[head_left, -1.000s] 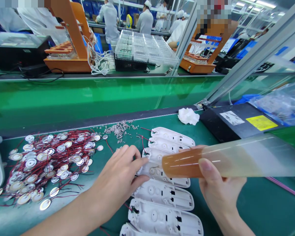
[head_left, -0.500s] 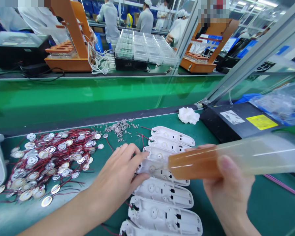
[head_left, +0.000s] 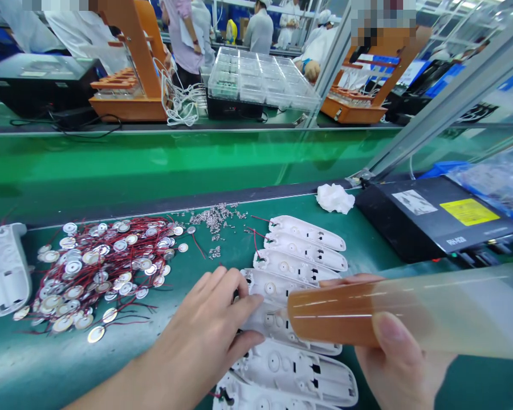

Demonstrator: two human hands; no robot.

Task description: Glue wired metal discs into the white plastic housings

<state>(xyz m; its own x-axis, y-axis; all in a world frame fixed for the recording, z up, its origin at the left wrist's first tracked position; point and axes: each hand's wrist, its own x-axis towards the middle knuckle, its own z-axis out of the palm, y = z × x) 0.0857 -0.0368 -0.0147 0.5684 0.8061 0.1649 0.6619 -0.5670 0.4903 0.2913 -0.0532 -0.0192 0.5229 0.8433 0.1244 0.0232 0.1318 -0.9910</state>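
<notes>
My right hand (head_left: 399,364) is closed round a clear glue tube (head_left: 410,313) with amber glue at its front end. The tube's tip hangs over a row of white plastic shells (head_left: 299,267) laid side by side on the green mat. My left hand (head_left: 209,333) rests with its fingers flat and apart on the left end of one middle shell (head_left: 267,319), steadying it. Red wires run out from under some shells.
A heap of round metal discs with red wires (head_left: 102,267) lies to the left, a pile of small screws (head_left: 214,216) behind. A white housing (head_left: 4,267) sits far left, a crumpled tissue (head_left: 334,198) and a black box (head_left: 431,219) right. A green conveyor (head_left: 154,165) runs behind; other workers stand beyond.
My right hand and the tube have dropped lower and nearer to me along the row of shells. My left hand has followed down to a nearer shell. The view has shifted slightly.
</notes>
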